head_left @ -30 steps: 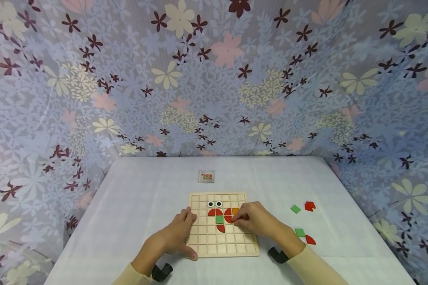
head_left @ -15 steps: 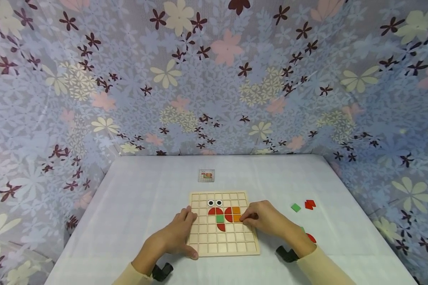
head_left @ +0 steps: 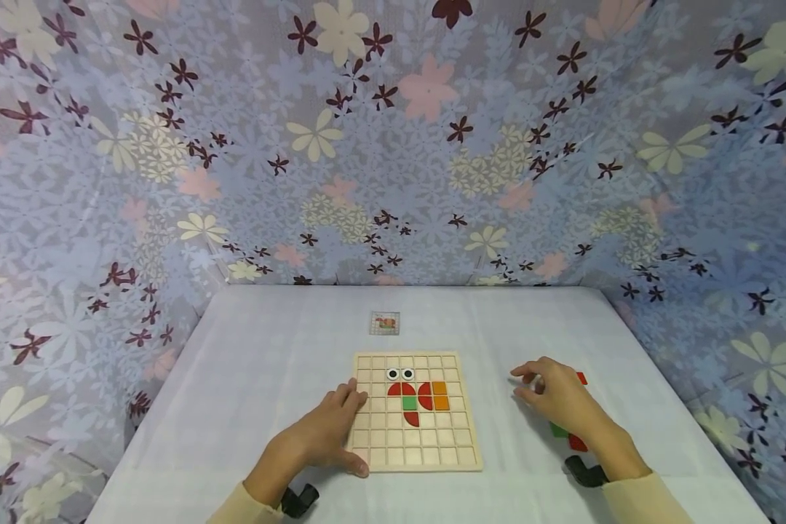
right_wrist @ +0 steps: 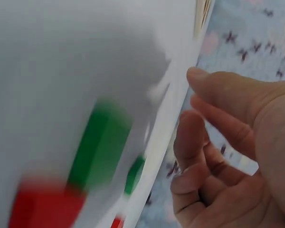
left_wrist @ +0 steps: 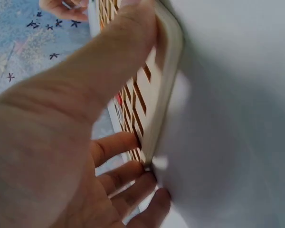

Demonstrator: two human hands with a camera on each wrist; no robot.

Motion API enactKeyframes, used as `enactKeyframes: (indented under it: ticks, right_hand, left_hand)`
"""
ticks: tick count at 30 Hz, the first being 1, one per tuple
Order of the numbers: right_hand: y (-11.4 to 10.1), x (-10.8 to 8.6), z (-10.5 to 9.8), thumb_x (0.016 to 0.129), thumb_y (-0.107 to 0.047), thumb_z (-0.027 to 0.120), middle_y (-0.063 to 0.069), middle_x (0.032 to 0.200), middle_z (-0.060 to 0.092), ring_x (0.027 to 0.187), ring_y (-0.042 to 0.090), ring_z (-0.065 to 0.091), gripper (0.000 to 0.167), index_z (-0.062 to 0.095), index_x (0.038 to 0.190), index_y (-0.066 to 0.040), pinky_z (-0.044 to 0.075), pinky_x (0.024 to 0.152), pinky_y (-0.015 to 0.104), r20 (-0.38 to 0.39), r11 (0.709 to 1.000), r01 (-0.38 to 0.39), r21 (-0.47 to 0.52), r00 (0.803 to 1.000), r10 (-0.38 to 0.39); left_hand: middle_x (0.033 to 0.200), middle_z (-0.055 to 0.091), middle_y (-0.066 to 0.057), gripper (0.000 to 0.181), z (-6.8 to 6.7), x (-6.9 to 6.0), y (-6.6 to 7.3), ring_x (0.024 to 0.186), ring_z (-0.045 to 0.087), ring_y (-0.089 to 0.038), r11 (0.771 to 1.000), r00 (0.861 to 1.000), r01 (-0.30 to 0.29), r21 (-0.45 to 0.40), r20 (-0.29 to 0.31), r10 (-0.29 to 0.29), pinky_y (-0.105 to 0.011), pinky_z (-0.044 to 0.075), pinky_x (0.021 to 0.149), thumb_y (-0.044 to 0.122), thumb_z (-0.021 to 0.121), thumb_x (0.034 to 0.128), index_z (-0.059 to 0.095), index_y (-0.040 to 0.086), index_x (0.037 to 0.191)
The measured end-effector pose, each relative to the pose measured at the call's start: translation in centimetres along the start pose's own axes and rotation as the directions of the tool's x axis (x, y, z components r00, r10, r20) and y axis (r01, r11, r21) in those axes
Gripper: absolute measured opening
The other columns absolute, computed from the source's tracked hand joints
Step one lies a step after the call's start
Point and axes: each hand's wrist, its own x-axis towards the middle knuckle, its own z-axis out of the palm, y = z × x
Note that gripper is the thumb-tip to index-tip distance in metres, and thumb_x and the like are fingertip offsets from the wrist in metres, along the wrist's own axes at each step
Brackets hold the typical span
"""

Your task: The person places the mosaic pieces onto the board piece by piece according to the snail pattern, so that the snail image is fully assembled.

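A wooden grid board [head_left: 414, 457] lies on the table, holding two eye pieces, several red quarter-rounds, a green square [head_left: 409, 402] and two orange squares [head_left: 440, 402]. My left hand [head_left: 321, 435] rests along the board's left edge, thumb at the near corner; in the left wrist view the fingers of that hand [left_wrist: 128, 185] touch the rim. Right of the board, my right hand [head_left: 563, 397] hovers with nothing between thumb and fingers, partly covering loose red and green pieces. The right wrist view shows a blurred green piece [right_wrist: 99, 147] and a red piece [right_wrist: 47, 204] below the hand.
A small picture card [head_left: 384, 323] lies behind the board. Flowered cloth [head_left: 367, 145] rises behind the table and at both sides. Black wrist devices are strapped at both wrists.
My right hand has moved off the board to the right, over the loose pieces, leaving an orange square below the other one. My left hand stays at the board's edge.
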Motion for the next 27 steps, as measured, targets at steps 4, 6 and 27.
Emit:
enactKeyframes:
  ticks: [4, 6, 27]
  right_hand:
    - [2.3, -0.8, -1.4, 0.101, -0.016, 0.093, 0.013, 0.114, 0.075, 0.089, 0.017, 0.067, 0.042, 0.081, 0.139, -0.002, 0.055, 0.066, 0.027, 0.002, 0.997, -0.068, -0.022, 0.998, 0.068]
    - [2.9, -0.9, -1.9, 0.101, -0.018, 0.093, 0.016, 0.115, 0.074, 0.091, 0.020, 0.068, 0.046, 0.079, 0.141, 0.000, 0.056, 0.070, 0.030, 0.012, 0.995, -0.089, -0.036, 0.996, 0.089]
    - [3.8, -1.3, -2.0, 0.104, -0.011, 0.087, 0.012, 0.113, 0.077, 0.094, 0.018, 0.077, 0.023, 0.085, 0.127, -0.006, 0.064, 0.078, 0.037, 0.040, 0.992, -0.123, 0.011, 0.992, 0.122]
  left_hand:
    - [0.188, 0.033, -0.030, 0.130, 0.0, 0.0, -0.5, 0.169, 0.045, -0.047, 0.999, 1.000, -0.024, 0.027, 0.002, 0.024, -0.064, 0.049, 0.134, 0.052, 0.112, 0.0729, 0.046, 0.003, 0.174]
    - [0.189, 0.034, -0.028, 0.130, -0.1, 0.0, -0.9, 0.169, 0.046, -0.046, 0.999, 0.999, -0.033, 0.028, 0.002, 0.033, -0.064, 0.049, 0.134, 0.051, 0.112, 0.0724, 0.047, 0.004, 0.174]
    - [0.189, 0.036, -0.025, 0.129, -0.9, -0.1, -1.1, 0.166, 0.046, -0.049, 0.999, 0.999, -0.031, 0.043, 0.010, 0.031, -0.069, 0.047, 0.134, 0.047, 0.113, 0.0693, 0.050, 0.009, 0.175]
